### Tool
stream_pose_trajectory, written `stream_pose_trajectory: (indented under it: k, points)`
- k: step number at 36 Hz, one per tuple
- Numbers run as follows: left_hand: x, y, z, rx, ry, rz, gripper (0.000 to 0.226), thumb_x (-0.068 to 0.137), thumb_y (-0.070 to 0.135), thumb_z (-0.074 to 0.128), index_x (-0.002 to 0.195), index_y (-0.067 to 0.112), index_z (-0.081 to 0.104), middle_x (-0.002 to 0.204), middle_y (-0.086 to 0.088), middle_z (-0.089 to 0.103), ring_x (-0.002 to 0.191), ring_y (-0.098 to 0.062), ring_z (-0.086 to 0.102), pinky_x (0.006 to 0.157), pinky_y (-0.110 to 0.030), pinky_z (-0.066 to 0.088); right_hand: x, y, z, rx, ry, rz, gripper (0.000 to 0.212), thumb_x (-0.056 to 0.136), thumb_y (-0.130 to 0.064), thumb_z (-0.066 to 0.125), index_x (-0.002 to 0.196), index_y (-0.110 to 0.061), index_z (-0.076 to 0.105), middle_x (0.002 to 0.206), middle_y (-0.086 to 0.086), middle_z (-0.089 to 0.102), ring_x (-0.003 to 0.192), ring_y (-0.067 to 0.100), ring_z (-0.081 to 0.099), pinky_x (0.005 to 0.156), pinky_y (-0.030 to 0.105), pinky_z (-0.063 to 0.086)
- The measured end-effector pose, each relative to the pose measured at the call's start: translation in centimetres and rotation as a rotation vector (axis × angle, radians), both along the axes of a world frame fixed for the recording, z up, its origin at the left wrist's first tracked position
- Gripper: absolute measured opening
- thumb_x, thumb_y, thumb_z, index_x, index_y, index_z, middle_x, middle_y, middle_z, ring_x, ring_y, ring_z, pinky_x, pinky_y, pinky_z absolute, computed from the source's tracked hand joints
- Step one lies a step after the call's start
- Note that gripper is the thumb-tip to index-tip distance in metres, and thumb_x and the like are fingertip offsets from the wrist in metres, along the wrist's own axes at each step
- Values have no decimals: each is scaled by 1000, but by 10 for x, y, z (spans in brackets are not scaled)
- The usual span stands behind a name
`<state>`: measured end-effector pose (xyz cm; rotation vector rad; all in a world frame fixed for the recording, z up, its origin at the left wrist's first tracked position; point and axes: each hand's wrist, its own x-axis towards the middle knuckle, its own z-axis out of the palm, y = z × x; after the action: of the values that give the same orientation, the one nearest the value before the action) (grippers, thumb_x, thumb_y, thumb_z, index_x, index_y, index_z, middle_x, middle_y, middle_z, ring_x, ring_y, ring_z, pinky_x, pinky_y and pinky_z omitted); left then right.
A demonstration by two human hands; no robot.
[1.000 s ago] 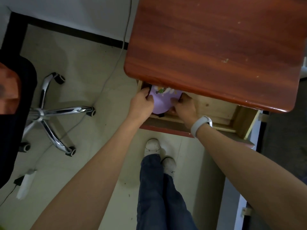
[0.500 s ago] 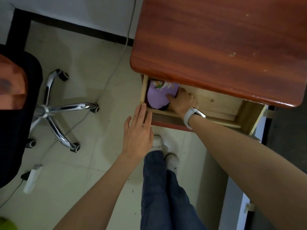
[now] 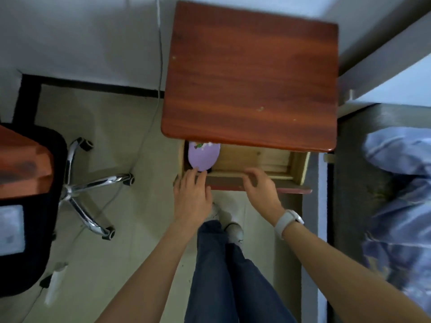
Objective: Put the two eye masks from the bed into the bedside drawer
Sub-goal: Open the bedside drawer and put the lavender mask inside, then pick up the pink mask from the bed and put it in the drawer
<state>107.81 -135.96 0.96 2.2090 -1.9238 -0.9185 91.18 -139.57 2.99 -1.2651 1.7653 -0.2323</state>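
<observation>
From the head view, the lilac oval fabric eye mask (image 3: 203, 155) lies in the left end of the pale wooden bedside drawer (image 3: 256, 157), its long axis running front to back. The left hand (image 3: 192, 194) is nearer, fingertips touching the mask's near edge, fingers loosely spread and holding nothing. The right hand (image 3: 261, 190) hovers half-curled and empty over the drawer front. No writing is readable; the second mask can't be made out.

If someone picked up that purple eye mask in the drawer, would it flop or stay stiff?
Probably floppy: the purple eye mask looks like thin, flat fabric lying in the drawer. Likely light for its size. Flat as it is, it shouldn't roll or tip.
</observation>
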Motion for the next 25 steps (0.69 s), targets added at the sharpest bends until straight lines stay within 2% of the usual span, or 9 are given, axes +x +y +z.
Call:
stream_pose_trajectory:
  k: [2,6,8,11,14,17,19,22,25]
  points:
    - [-20,-11,27,-29,39,-47,41,89,19,48,128,9,48,134,-14,49,125,-30,45,104,-48,34,-23,5,30,22,-32,-81,25,91,-13,50,115,-8,55,115,10,61,98,15,55,84,23,42]
    - [-72,-43,74,-72,137,-224,41,92,22,44,132,12,45,138,-7,47,129,-23,40,108,-40,32,-79,9,83,-4,-13,-188,20,92,-12,49,110,-11,58,98,1,61,84,9,56,64,4,38]
    - [-107,-64,97,-124,151,-326,40,92,22,44,130,12,47,136,-7,49,127,-24,42,106,-40,34,-112,8,108,-27,5,-270,19,91,-13,48,106,-12,60,93,2,62,86,16,61,65,12,43]
    - [-171,-93,132,-201,184,-454,37,89,20,47,125,11,51,131,-8,54,122,-26,47,101,-41,37,-166,9,141,-81,48,-411,19,91,-14,49,105,-10,62,100,11,68,95,24,61,81,30,46]
    - [-245,-112,163,-257,205,-624,37,88,19,49,124,10,53,127,-10,57,118,-29,51,96,-41,41,-221,18,170,-168,89,-561,19,91,-16,49,104,-11,63,102,6,68,95,18,61,80,22,41]
    - [-323,-121,187,-272,251,-782,36,87,17,50,122,6,53,124,-13,58,115,-32,53,94,-42,43,-279,35,185,-206,104,-732,18,90,-16,50,101,-12,63,94,7,68,88,19,61,74,21,38]
    - [-374,-122,196,-262,265,-867,37,88,17,49,124,7,50,126,-12,56,117,-30,51,96,-41,41,-319,46,187,-217,98,-850,18,90,-15,49,101,-13,63,94,9,69,90,22,62,76,23,41]
    - [-449,-126,189,-189,273,-946,41,91,21,45,130,10,43,133,-11,50,120,-30,48,99,-41,41,-380,58,181,-216,63,-960,20,93,-17,45,107,-14,59,101,8,67,88,24,61,78,36,48]
    - [-517,-135,166,-101,237,-980,45,91,24,43,134,12,38,139,-11,45,125,-30,44,102,-46,39,-442,54,160,-215,71,-1022,23,93,-16,43,111,-14,57,102,7,66,76,20,57,71,33,47]
